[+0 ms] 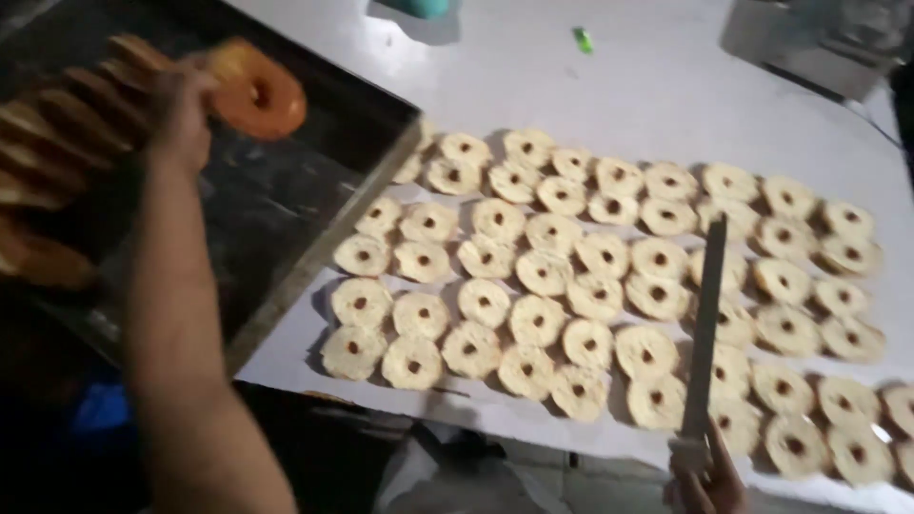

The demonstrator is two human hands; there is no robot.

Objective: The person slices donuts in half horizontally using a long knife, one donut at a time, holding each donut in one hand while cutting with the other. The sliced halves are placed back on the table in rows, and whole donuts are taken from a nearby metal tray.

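My left hand (181,114) is raised over a dark metal tray (314,257) at the left and holds a browned ring-shaped pastry (259,92) at its fingertips. More browned rings (57,143) stand in a row along the tray's left side. My right hand (706,485) is at the bottom edge, gripping the handle of a long flat knife (706,324) whose blade points away over the pale rings. Several rows of pale, raw dough rings (533,276) lie on the white table (590,86).
A small green object (582,39) lies on the table at the back. A teal item (419,8) and a grey metal box (809,38) stand along the far edge. The tray overhangs the table's left side; dark floor shows below.
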